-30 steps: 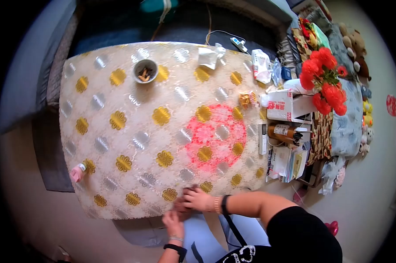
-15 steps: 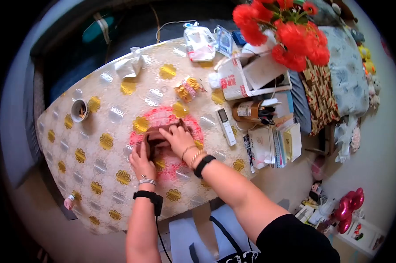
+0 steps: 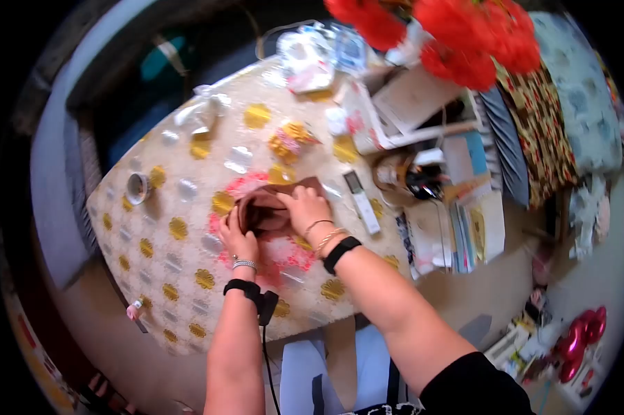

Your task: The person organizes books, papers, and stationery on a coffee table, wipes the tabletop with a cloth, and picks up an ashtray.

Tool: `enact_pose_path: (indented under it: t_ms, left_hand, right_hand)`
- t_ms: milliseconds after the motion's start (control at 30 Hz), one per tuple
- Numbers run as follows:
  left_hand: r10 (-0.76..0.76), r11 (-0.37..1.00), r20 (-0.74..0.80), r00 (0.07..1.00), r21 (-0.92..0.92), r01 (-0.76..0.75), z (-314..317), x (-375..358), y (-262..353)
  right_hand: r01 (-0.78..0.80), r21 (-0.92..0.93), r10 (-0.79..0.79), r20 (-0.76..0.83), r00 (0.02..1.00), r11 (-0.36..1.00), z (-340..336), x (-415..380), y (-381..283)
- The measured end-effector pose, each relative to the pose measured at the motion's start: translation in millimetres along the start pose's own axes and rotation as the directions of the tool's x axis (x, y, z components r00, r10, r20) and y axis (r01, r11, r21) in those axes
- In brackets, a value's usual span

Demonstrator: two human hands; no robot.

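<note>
A brown cloth item [image 3: 265, 211] with a rounded opening lies on the red-and-white patterned patch [image 3: 284, 257] of the tablecloth. My left hand [image 3: 238, 235] grips its left edge, with the thumb and fingers at the rim. On the other side, my right hand [image 3: 308, 210] holds the right edge, its fingers bent over the fabric. The opening faces up between both hands, and its inside looks dark.
Behind the cloth sits a yellow-and-pink bundle [image 3: 289, 141]. A white remote [image 3: 362, 203] lies to the right, near a pen holder [image 3: 393, 173], a white box [image 3: 422, 138] and notebooks [image 3: 462, 235]. A small cup [image 3: 138, 188] stands at left; red flowers [image 3: 457, 66] rise at the back.
The brown cloth has been spread wider, and its opening now shows. My right hand has moved right relative to my left. The whole view has shifted.
</note>
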State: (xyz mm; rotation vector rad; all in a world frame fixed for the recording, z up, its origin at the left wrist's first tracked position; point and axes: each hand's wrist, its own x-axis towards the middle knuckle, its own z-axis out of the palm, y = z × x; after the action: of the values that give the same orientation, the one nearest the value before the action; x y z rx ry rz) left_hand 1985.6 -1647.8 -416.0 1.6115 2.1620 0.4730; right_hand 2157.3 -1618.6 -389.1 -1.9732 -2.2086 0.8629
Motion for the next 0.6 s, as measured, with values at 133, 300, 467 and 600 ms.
enact_pose_path:
  t_ms: [133,300,467,600]
  left_hand:
    - [0.144,0.990,0.181,0.973,-0.019,-0.143,8,-64,28]
    - [0.307,0.951,0.488,0.817,-0.126,-0.282,16,-163,59]
    - [0.348,0.933,0.498,0.794,-0.270,-0.239,19,-194,93]
    - [0.211,0.966,0.264,0.941,-0.204,-0.160,53,-172,141]
  right_hand:
    - [0.043,0.051,-0.041,-0.044,0.998,0.998,19,-66,29]
    - [0.015,0.094,-0.033,0.192,0.981,0.995,10,-186,92]
    - [-0.054,0.138,0.056,-0.014,0.998,0.989,-46,-214,136]
    - [-0.132,0.210,0.152,-0.083,0.985,0.969,-24,-197,140]
